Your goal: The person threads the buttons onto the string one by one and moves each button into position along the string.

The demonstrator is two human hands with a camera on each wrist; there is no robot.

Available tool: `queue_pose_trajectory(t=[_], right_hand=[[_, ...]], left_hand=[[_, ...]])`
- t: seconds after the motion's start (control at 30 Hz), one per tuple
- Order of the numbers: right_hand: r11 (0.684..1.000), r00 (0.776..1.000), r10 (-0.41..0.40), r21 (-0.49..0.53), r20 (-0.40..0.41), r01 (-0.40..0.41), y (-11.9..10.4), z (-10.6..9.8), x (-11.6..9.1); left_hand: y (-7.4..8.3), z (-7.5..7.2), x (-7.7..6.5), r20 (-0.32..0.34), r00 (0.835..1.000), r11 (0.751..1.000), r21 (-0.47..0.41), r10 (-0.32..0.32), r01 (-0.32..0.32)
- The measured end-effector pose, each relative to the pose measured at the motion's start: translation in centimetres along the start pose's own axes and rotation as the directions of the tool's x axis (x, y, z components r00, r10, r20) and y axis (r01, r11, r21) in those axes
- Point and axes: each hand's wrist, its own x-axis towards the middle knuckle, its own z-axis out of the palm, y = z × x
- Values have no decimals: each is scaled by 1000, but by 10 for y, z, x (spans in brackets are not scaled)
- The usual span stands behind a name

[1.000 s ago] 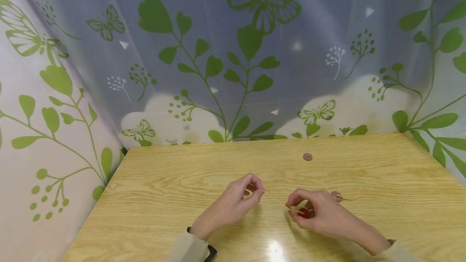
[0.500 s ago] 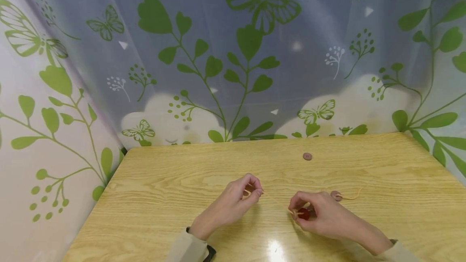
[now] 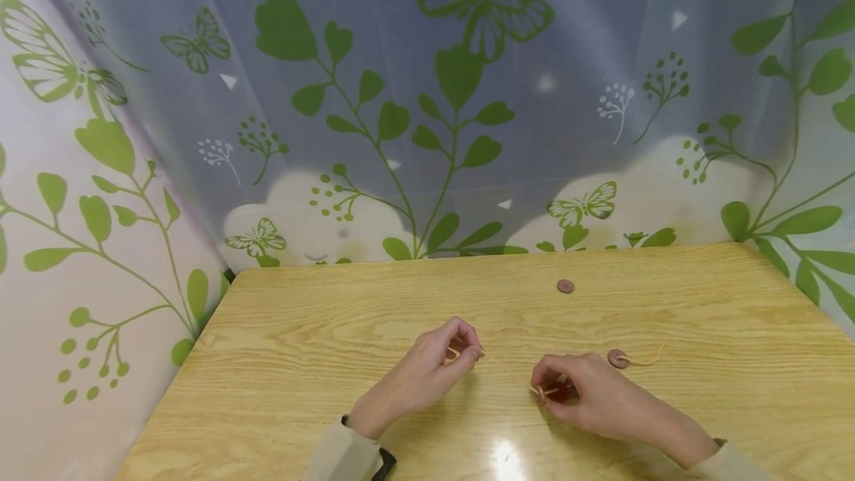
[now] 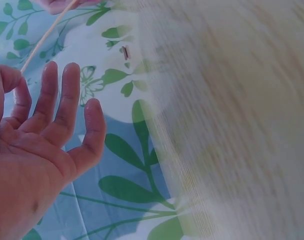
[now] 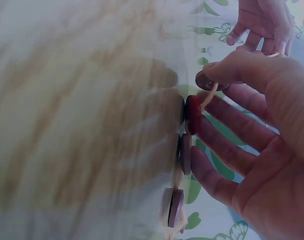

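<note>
My left hand [image 3: 427,370] pinches an orange string [image 3: 509,372] between thumb and index finger; its other fingers are spread in the left wrist view. The string runs straight across to my right hand [image 3: 601,396]. There, thumb and index finger pinch a brown button [image 5: 205,81] that the string passes through. Just past it on the same string is a red button [image 5: 193,115], standing on edge near the right fingers. Two more brown buttons follow along the string, a nearer one [image 5: 186,154] and a farther one [image 5: 176,207].
On the wooden table [image 3: 320,332], a loose brown button [image 3: 565,286] lies toward the back. Right of my right hand lie a threaded brown button [image 3: 618,358] and the string's loose tail [image 3: 651,360]. A leaf-patterned curtain [image 3: 374,95] hangs behind the table.
My right hand has shifted slightly to the right, bringing the pinched brown button closer to the red button. My left hand has stayed nearly still, keeping its pinch on the string.
</note>
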Motion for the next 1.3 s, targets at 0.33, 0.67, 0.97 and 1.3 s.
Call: queue_pose_trajectory(t=[0.33,0.67,0.97,1.3], right_hand=[[998,1000,-18,-56,-19,17,3,0,0],[998,1000,-6,-63,-9,6,3,-3,0],[988,998,56,-143,28,-51,-1,-8,0],[983,999,28,-183,-24,-32,-1,-11,-3]], left_hand=[[0,0,0,-2,1000,1000,-7,-3,2],[1,1,0,7,1000,1000,-6,-8,8],[1,2,1,26,1000,1000,-13,2,-2],[2,2,1,35,999,1000,-28,-10,11]])
